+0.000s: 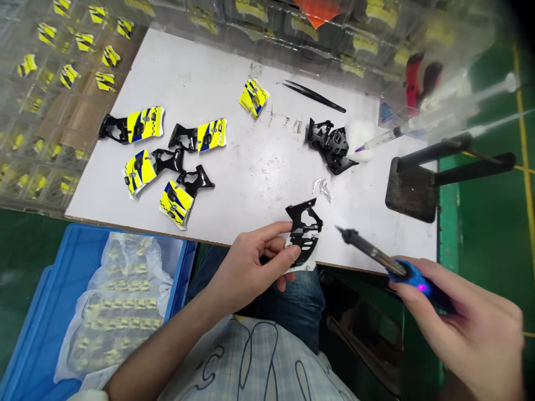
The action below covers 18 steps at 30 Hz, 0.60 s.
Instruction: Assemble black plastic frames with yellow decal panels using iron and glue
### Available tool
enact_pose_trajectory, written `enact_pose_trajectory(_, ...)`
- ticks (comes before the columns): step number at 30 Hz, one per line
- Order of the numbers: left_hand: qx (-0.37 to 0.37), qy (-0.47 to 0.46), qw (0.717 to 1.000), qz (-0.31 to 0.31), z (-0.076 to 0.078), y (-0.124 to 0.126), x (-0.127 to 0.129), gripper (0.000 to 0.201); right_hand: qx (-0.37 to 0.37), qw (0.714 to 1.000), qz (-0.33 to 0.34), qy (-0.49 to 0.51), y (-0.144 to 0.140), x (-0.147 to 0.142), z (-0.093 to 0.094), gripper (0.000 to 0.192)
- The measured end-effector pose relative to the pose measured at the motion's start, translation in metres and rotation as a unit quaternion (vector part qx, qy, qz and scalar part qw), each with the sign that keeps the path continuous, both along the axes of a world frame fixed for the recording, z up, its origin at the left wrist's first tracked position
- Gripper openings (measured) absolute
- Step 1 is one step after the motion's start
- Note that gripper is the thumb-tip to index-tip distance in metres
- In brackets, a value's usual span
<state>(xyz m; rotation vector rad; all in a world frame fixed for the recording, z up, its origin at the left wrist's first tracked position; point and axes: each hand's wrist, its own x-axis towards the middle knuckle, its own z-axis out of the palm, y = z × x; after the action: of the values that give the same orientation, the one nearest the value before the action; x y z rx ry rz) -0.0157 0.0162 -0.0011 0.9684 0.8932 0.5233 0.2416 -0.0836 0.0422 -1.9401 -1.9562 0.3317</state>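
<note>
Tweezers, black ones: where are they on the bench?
The black tweezers lie at the table's far edge, right of centre, between the lone yellow panel and the syringe.

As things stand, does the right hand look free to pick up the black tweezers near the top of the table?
Probably not at once: the right hand is closed around the soldering iron, and the tweezers lie across the white table on its far side. The table between them looks unobstructed.

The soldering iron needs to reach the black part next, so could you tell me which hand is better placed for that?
Probably the right hand: it grips the soldering iron, tip aimed at the black part pinched in the left hand.
</note>
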Motion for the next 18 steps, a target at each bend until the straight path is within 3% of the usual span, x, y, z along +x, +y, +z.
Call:
enact_pose_trajectory(3, 0.031, 0.02, 0.999, -0.004, 0.001, 0.0, 0.0, 0.031, 0.009, 0.994, 0.065, -0.083, -0.012, 0.015, 0.007, 0.019)
enact_pose_trajectory(6, 0.057, 0.039, 0.998, -0.007, 0.003, 0.0, 0.002, 0.032, -0.005, 0.99, 0.102, -0.098, -0.016, 0.021, 0.01, 0.03)
enact_pose_trajectory(18, 0.113, 0.074, 0.991, -0.023, 0.005, 0.001, 0.003, 0.031, -0.03, 0.985, 0.122, -0.121, -0.011, 0.024, 0.014, 0.032)
